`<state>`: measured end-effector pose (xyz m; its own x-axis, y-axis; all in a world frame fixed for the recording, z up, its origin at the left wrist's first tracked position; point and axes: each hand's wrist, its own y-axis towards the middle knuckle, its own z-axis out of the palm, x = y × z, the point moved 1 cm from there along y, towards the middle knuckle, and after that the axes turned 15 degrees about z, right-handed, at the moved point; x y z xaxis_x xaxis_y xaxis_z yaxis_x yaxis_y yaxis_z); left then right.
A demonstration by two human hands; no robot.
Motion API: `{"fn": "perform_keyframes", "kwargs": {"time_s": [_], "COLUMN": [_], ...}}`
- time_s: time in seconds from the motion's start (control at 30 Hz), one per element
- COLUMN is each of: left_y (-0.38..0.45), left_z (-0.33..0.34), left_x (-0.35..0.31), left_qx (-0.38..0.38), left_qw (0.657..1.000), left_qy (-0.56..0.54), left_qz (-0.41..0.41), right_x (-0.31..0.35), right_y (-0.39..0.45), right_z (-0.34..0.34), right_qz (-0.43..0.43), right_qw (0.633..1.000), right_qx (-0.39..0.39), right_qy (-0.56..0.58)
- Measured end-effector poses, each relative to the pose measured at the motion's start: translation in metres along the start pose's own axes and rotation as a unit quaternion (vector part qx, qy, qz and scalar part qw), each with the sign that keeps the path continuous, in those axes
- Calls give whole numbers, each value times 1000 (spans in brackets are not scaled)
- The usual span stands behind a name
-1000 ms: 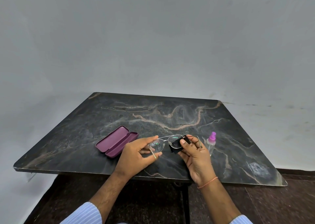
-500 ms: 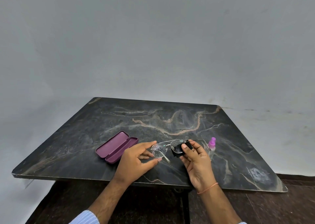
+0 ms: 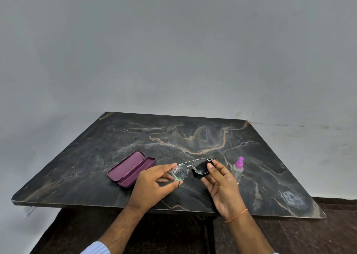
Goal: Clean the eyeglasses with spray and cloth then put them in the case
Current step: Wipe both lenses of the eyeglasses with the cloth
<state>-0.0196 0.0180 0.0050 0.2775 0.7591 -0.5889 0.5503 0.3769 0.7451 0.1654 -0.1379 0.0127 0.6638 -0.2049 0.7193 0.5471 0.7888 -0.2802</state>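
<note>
One pair of glasses (image 3: 190,168) was held above the surface (image 3: 135,138) by two hands. The left hand (image 3: 154,184) held a narrow grip on the droplet-covered lens. The right hand (image 3: 222,184) pinched one black cloth (image 3: 200,170) against the other lens. One purple case (image 3: 131,168) lay open at left. One spray bottle (image 3: 238,169) stood upright at right.

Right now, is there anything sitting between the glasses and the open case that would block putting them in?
Nothing visible does. The eyeglasses are held above the table by the left hand and right hand, which pinches the black cloth on one lens. The purple case lies open left of them; only the left hand lies between.
</note>
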Motion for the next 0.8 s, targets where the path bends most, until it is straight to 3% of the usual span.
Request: {"fn": "perform_keyframes", "kwargs": {"time_s": [0.4, 0.8], "left_y": [7, 7], "left_z": [-3, -5], "left_x": [-7, -8], "left_qx": [-47, -50], "left_qw": [999, 998], "left_qy": [-5, -13], "left_qz": [9, 33], "right_x": [-26, -30], "right_y": [-12, -6], "right_z": [23, 34], "right_qz": [75, 70], "right_qw": [986, 992], "right_qx": [139, 91], "right_qy": [-48, -48]}}
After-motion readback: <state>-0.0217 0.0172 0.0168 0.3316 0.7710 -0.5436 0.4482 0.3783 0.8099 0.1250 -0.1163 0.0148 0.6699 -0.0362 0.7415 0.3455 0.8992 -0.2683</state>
